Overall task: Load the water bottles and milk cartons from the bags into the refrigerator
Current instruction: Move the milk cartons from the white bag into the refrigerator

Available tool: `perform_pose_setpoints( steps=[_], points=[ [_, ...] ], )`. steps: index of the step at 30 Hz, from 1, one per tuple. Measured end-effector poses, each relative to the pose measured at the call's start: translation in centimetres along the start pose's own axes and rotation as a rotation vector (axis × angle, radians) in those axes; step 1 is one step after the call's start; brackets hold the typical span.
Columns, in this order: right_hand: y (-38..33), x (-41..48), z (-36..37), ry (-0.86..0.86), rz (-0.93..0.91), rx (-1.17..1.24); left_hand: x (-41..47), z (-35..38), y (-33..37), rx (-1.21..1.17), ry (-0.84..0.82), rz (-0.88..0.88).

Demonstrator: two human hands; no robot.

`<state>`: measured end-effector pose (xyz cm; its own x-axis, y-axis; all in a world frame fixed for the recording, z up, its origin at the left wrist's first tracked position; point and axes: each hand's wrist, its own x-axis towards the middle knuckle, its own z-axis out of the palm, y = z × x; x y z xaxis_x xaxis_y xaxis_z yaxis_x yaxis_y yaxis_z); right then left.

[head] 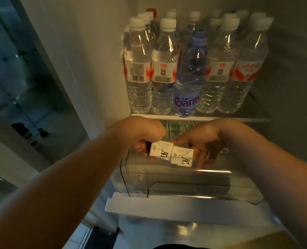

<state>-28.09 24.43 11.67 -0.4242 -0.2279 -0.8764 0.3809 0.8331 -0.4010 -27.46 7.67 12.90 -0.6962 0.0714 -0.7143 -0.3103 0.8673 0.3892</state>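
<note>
Now at the carton-loading step, both hands are occupied. The left hand (145, 140) curls round one white carton (160, 150), and the right hand (202, 141) pinches a second carton (182, 157), thumb on top and fingers beneath. The two cartons touch edge to edge between the hands, tilted, and are held just above the rim of a clear drawer (167, 182) that stands pulled out below the hands. Just beyond the hands a row of green cartons (175, 128) stands upright; whether they sit in the drawer's back or on a ledge behind it cannot be told. Above the hands a shelf (238, 119) carries the bottles (165, 72), packed in several rows up to its front edge, so the bottle part of the task looks largely done. The bags are not plainly in view. The next move probably calls for turning both cartons upright and lowering them in front of the green row. They should clear the drawer's near wall and the shelf edge overhead, and each hand should let go only once its carton stands firm.
</note>
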Motion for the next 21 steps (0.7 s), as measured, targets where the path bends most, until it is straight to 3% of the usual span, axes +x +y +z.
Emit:
perform_pose_setpoints(
  steps=[8,21],
  points=[
    [-0.7,2.5,-0.1,-0.286,0.124,-0.049,2.8,2.1,-0.7,0.051,-0.124,-0.125],
    [0.9,5.1,0.9,-0.169,0.052,-0.040,4.2,2.5,-1.0,0.628,0.006,0.006]
  ],
)
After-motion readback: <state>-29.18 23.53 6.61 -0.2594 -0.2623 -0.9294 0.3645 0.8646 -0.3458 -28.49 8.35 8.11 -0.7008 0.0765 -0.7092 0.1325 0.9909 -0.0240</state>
